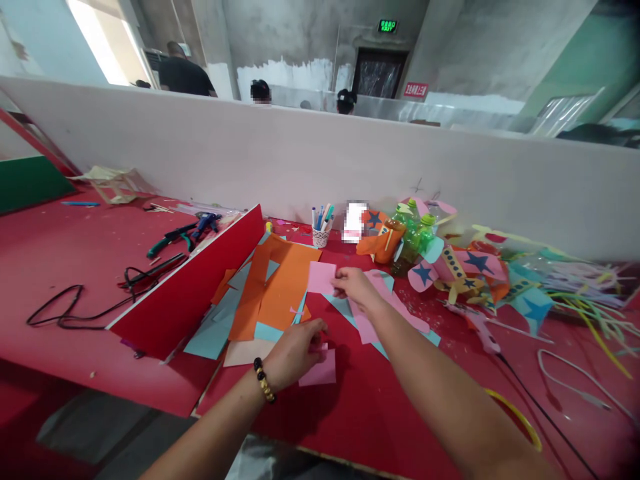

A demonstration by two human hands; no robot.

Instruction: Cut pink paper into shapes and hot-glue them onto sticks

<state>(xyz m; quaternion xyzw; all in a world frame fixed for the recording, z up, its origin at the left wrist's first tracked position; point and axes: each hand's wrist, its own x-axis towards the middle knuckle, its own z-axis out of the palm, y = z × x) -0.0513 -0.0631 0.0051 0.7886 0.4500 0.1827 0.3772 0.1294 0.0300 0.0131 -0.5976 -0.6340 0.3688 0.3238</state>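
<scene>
Fingertips of my right hand [354,287] pinch the edge of a pink paper square [321,276] above the scattered sheets. Lower and to the left is my left hand [300,353], a beaded bracelet on its wrist. Its fingers are curled at the upper edge of a smaller pink paper piece [323,371] and appear to grip it; the contact is partly hidden. Orange paper sheets [287,260] and light blue paper [210,337] lie left of the hands. More pink cut paper [407,313] rests under and beside my right forearm.
A red board [200,287] stands along the left, with pliers [173,239] and a black cable [75,313] beyond it. A pen cup [321,236] stands at the back. On the right are green bottles [417,237], paper-covered models [460,267] and a pink glue gun [477,327].
</scene>
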